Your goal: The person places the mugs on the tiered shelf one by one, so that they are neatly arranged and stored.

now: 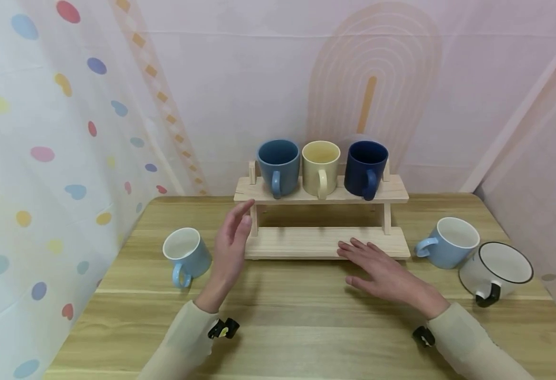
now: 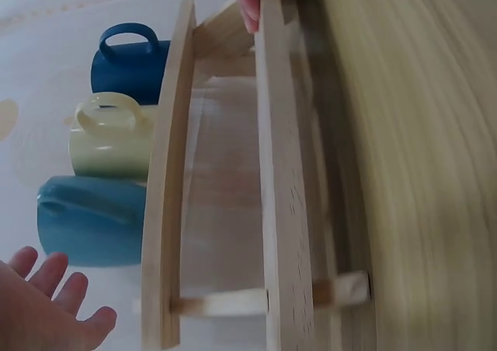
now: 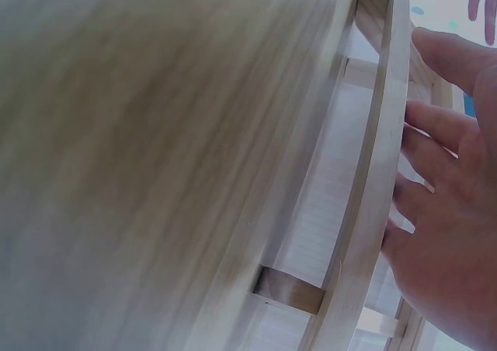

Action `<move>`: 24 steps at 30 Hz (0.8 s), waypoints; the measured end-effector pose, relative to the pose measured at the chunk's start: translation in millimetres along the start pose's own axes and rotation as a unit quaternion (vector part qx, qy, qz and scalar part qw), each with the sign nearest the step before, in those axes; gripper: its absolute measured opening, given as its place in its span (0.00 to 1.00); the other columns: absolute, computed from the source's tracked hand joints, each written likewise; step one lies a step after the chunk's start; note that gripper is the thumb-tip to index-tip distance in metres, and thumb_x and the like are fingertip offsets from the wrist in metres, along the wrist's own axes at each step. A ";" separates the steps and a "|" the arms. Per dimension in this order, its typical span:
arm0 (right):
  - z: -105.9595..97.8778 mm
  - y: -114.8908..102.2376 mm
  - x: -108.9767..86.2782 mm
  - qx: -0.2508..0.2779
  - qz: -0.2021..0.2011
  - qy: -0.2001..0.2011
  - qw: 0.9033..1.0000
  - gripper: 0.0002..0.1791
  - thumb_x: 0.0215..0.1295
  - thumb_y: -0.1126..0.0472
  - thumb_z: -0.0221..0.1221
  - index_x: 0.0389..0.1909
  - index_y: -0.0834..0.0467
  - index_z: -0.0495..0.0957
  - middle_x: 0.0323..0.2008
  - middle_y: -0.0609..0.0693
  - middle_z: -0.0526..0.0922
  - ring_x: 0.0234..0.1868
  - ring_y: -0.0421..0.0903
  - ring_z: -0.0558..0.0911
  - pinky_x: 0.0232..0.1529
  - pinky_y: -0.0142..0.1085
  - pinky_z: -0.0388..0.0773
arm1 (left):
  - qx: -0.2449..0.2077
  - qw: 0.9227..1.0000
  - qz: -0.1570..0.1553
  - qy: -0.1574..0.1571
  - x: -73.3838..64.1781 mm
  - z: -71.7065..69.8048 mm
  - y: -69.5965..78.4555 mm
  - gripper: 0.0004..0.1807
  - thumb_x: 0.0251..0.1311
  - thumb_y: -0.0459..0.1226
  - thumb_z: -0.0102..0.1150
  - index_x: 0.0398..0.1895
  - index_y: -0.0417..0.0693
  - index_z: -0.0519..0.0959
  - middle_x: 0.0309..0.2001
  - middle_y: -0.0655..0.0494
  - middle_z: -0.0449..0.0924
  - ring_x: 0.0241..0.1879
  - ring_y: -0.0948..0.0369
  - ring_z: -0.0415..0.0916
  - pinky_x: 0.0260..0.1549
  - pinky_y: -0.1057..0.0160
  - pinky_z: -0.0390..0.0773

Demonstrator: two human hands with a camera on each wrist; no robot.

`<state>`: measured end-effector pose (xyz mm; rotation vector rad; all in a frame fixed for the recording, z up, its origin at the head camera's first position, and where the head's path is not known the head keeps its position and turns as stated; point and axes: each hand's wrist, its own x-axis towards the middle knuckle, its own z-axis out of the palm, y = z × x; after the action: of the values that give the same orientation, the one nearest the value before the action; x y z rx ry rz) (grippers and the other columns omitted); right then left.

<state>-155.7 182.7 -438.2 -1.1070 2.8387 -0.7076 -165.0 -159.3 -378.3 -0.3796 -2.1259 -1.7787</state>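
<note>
A two-tier wooden shelf (image 1: 325, 244) stands on the table, with a teal-blue mug (image 1: 285, 171), a pale yellow mug (image 1: 313, 171) and a navy mug (image 1: 358, 171) in a row on its upper tier. My left hand (image 1: 230, 245) is raised at the shelf's left end, fingers extended and holding nothing. Over the front of the lower tier, my right hand (image 1: 377, 272) spreads its fingers, palm down. In the right wrist view, its fingertips (image 3: 415, 145) are right at the lower board's edge. No mug is in either hand.
A light blue mug (image 1: 194, 261) sits left of my left hand. Right of the shelf are another light blue mug (image 1: 449, 250) and a white mug with a black rim and handle (image 1: 482, 274), close together. Patterned curtains (image 1: 230, 84) hang behind the table.
</note>
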 end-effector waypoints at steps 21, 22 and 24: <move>-2.5 -0.3 -1.1 0.006 -0.002 -0.003 1.000 0.34 0.76 0.49 0.60 0.76 0.60 0.67 0.78 0.55 0.64 0.79 0.60 0.59 0.76 0.62 0.53 | 0.228 0.966 0.120 0.003 -34.5 -79.1 -10.1 0.25 0.70 0.32 0.55 0.70 0.43 0.74 0.70 0.49 0.74 0.70 0.49 0.68 0.68 0.73 0.60; -2.4 -0.2 -1.0 0.007 -0.003 -0.003 1.000 0.34 0.76 0.49 0.60 0.76 0.60 0.67 0.78 0.55 0.64 0.79 0.60 0.59 0.76 0.62 0.54 | 0.234 0.965 0.118 0.005 -36.3 -82.6 -11.2 0.26 0.69 0.32 0.56 0.71 0.43 0.74 0.71 0.49 0.74 0.71 0.49 0.68 0.68 0.73 0.59; -2.3 -0.2 -0.5 0.009 -0.004 -0.003 1.000 0.34 0.76 0.49 0.60 0.76 0.60 0.67 0.78 0.55 0.64 0.79 0.60 0.59 0.76 0.62 0.53 | 0.246 0.962 0.114 0.007 -40.3 -89.3 -13.9 0.26 0.69 0.33 0.56 0.71 0.43 0.73 0.72 0.48 0.73 0.71 0.48 0.67 0.69 0.74 0.57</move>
<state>-155.5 183.9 -436.1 -1.1181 2.8187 -0.7263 -126.3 -249.0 -393.7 -0.4497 -2.3091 -1.0755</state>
